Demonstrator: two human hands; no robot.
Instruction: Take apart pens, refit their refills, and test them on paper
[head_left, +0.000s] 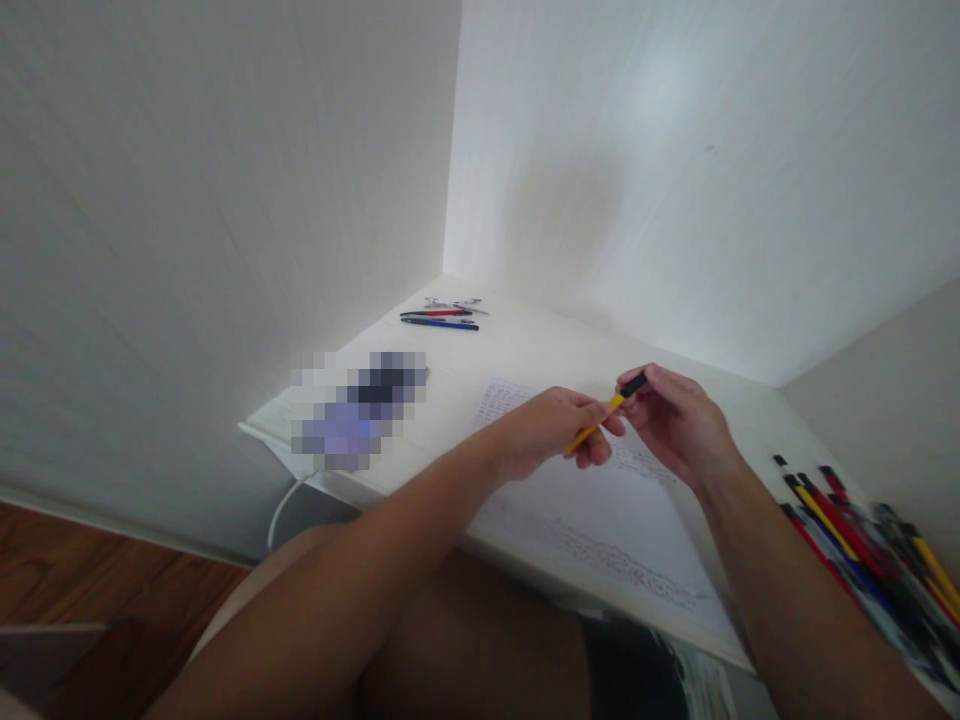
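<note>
A yellow pen point(580, 440) with a black end slants between my two hands, above a sheet of paper. Its yellow barrel is pinched in the fingers of my left hand point(544, 430). The fingers of my right hand point(684, 418) close around the black end, at the upper right. Whether that end is a separate cap I cannot tell. Under the hands lies the white paper point(555, 505), with lines of small writing near its top and bottom; my forearms and hands hide part of it.
Several pens point(442, 318) lie at the desk's far left corner. A pixelated purple object point(337, 425) sits on the left, beside a white cable point(283, 505). Many coloured pens point(862, 560) lie in a heap at the right. White panels point(525, 150) enclose the desk.
</note>
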